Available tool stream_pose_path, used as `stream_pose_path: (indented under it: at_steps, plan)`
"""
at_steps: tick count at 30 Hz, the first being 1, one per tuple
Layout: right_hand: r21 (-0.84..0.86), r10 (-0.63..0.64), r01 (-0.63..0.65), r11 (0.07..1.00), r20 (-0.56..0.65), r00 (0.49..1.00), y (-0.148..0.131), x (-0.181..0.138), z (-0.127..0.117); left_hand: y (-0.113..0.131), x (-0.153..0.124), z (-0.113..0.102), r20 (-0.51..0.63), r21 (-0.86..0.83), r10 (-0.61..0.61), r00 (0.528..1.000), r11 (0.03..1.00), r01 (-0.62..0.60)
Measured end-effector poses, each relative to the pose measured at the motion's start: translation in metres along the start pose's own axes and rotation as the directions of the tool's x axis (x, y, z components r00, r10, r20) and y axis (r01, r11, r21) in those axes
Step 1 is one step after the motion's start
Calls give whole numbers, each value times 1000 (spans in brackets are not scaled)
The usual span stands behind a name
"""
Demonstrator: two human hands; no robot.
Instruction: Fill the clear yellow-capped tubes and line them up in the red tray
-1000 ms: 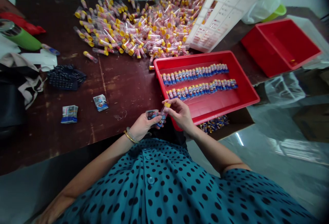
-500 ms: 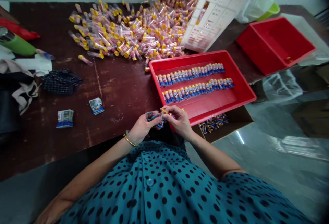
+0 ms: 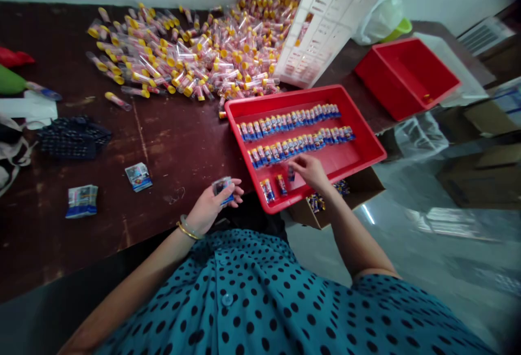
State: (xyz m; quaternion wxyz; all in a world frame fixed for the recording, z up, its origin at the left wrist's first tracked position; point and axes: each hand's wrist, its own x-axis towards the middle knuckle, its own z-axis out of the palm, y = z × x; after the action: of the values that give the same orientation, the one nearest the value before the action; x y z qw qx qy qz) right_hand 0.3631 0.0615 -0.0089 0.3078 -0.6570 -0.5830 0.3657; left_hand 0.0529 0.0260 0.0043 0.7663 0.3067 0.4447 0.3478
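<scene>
Brown table [image 3: 183,138], red tray [image 3: 285,103], two bare hands

Across the table's far side spreads a wide heap of clear tubes [image 3: 228,56] with yellow caps. From where I stand, a person in a dotted teal shirt [image 3: 260,300] is close against the near edge. The red tray sits just in front of the heap's right end, partly overhanging the edge above an open cardboard box [image 3: 360,193]. Behind it a white slotted basket [image 3: 325,24] leans, and a deeper red bin [image 3: 382,81] is off to the right.

The left hand [image 3: 209,205], near the tray's left side, keeps its thumb pressed over a stack of printed sleeves [image 3: 222,186]. Two more packs [image 3: 82,201] lie well apart on the wood, further left.

Inside the tray, two long rows of blue-wrapped tubes [image 3: 301,145] run side by side, with a few more nearer the front wall. Over those few reaches the right hand [image 3: 310,170], thumb and fingertips together on one small tube [image 3: 291,173]; I cannot tell whether it touches the tray floor.
</scene>
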Motion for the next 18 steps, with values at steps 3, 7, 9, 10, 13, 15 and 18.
stream_pose_path:
  at_steps: [3,7,9,10,13,15,18]
  plan:
    - [-217,94,-58,975,162,982,15,-3,-1,0,-6,-14,-42,-13,-6,999,1000,6]
    - [-353,96,3,936,264,960,-7,16,-1,-3,-11,-37,-119,-81,-21,993,997,11]
    - [-436,-17,116,892,222,975,-41,43,2,-5,-10,-48,-129,-58,-12,992,998,4]
    - [-447,-105,193,873,213,971,-62,60,9,-6,-9,-51,-131,-39,-5,991,999,-1]
    - [-439,-366,470,766,303,880,-127,117,54,-6,-6,-55,-130,23,4,992,1000,-1]
    - [-584,-357,569,579,446,821,-159,153,100,-3,-6,-53,-128,49,5,992,999,2]
    - [-676,-270,507,535,432,861,-178,192,164,2,-11,-52,-140,52,19,990,999,-12]
